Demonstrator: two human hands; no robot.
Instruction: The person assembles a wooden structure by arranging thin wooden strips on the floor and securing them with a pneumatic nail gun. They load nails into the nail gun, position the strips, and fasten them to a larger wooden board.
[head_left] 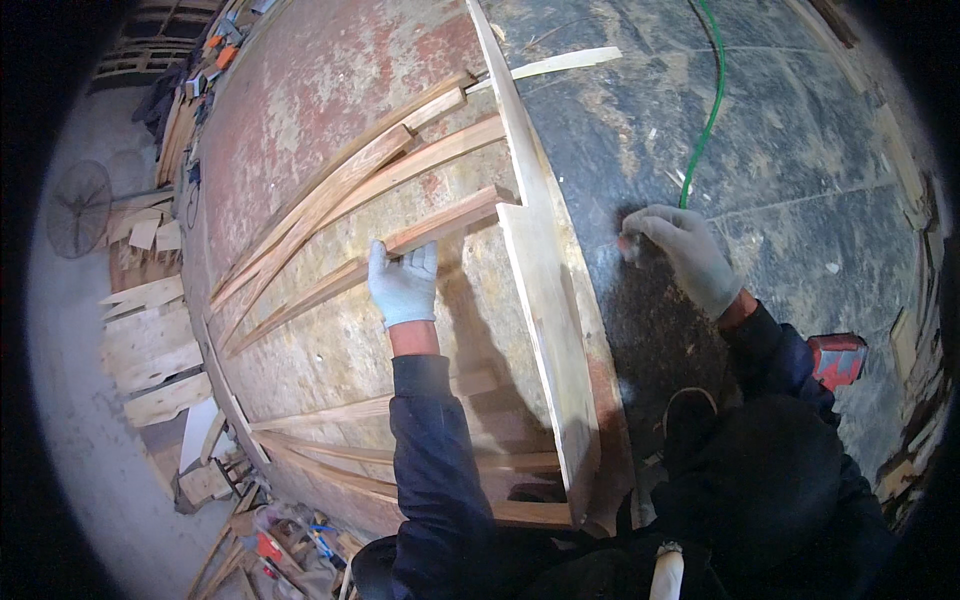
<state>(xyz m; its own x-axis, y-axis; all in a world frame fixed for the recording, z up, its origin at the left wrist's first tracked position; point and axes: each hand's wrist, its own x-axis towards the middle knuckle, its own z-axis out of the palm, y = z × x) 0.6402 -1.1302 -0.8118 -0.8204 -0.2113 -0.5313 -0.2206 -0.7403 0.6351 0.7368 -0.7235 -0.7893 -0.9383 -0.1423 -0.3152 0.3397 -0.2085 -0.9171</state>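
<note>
In the head view, the left hand [404,284], in a pale grey work glove, sits at the centre of the frame with its fingers curled over a long reddish-brown wooden slat [440,226]. That slat runs from the middle left up to a pale upright wooden plank [535,250] and butts against it. More thin curved wooden strips [330,195] fan out above it on the worn reddish plywood panel [300,90]. The right hand [685,250], gloved alike, lies right of centre on the dark dusty board [800,150], fingers bent around a small object too blurred to identify. A green hose [712,100] snakes down from the top edge towards it. A red power tool [838,358] lies at the right, beside the dark sleeve.
</note>
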